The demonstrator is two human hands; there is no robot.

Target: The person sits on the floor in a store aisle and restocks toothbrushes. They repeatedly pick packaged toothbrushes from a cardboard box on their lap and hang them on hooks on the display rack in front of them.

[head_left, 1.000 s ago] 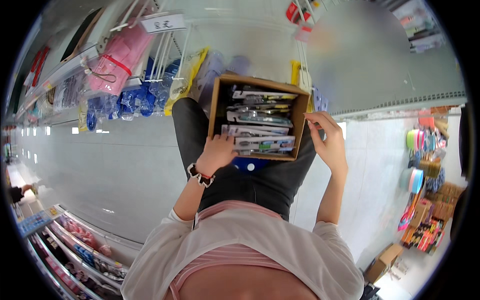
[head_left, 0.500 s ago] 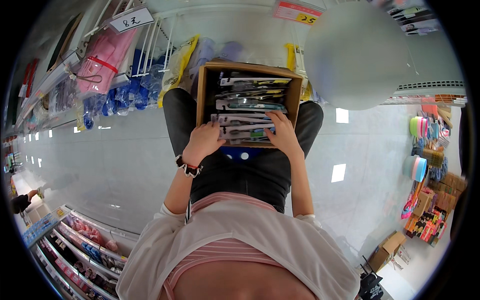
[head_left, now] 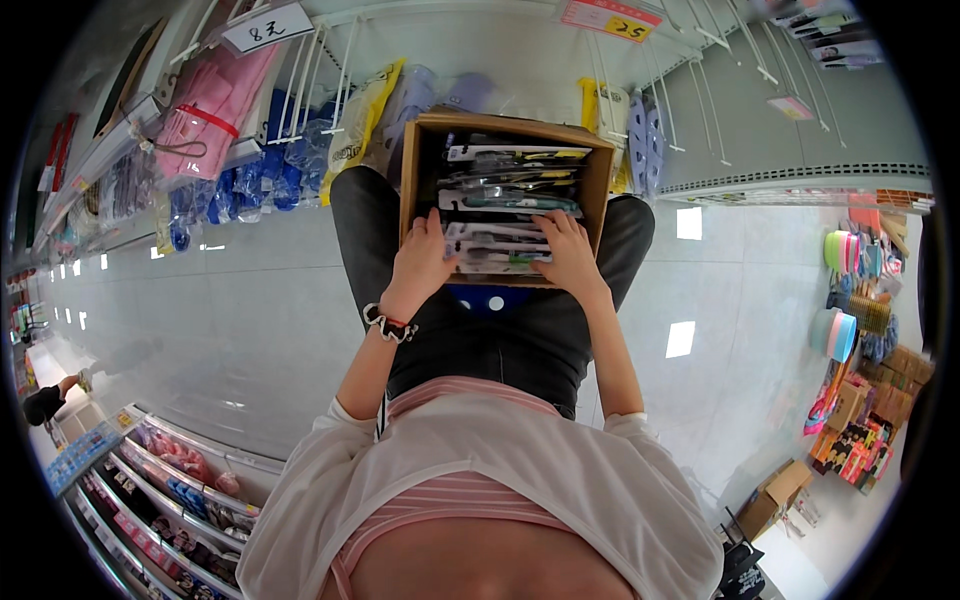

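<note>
Nearest, a person in a white top over pink stripes looks down, a scrunchie point(head_left: 390, 326) on the left wrist. Both hands are now in the box; a second ago the right hand was raised outside its right side. The left hand point(head_left: 422, 262) has slid a little deeper since half a second ago, fingers stretched over the packs' left ends, thumb apart. The right hand point(head_left: 568, 255) lies on their right ends, fingers slightly bent, thumb spread. Whether either hand grips a pack, I cannot tell.

One cardboard box point(head_left: 530, 128) sits between two dark-trousered knees, holding rows of packaged toothbrushes point(head_left: 510, 200), too tightly stacked to count.

Beyond are two yellow packages, one left point(head_left: 362, 125) and one right point(head_left: 590, 105), and two large price cards, one white point(head_left: 267, 27), one red and yellow point(head_left: 612, 18). At upper right, white hooks point(head_left: 705, 105) show where a pale blur was.
</note>
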